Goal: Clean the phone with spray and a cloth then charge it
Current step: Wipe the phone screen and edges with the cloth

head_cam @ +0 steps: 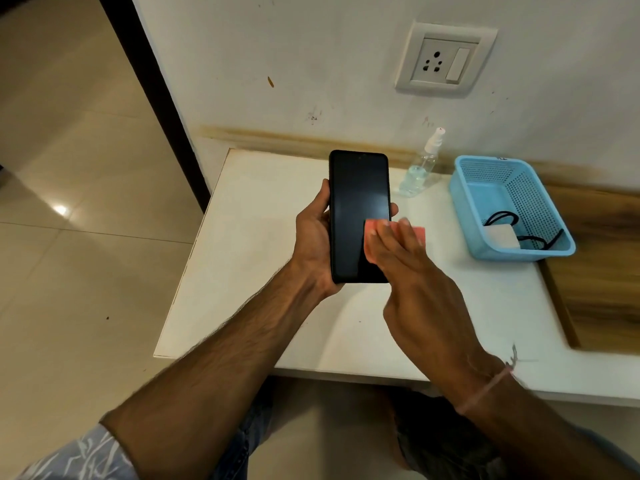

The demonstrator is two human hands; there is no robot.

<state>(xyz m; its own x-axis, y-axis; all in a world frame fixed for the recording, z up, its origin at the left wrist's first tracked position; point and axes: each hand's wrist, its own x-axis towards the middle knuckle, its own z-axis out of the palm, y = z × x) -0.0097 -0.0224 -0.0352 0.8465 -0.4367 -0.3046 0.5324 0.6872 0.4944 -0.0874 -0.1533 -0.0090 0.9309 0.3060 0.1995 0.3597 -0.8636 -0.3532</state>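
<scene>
Head view: left hand (313, 237) grips the phone (356, 195), fingers (394, 209) curled round its edges, screen up above the bench (249, 237). Right hand (415, 289) presses the pink cloth (419, 232) on the lower screen with straight fingers held together. Spray bottle (420, 171) stands near the wall, beside the blue basket (460, 202) containing the charger (500, 237).
</scene>
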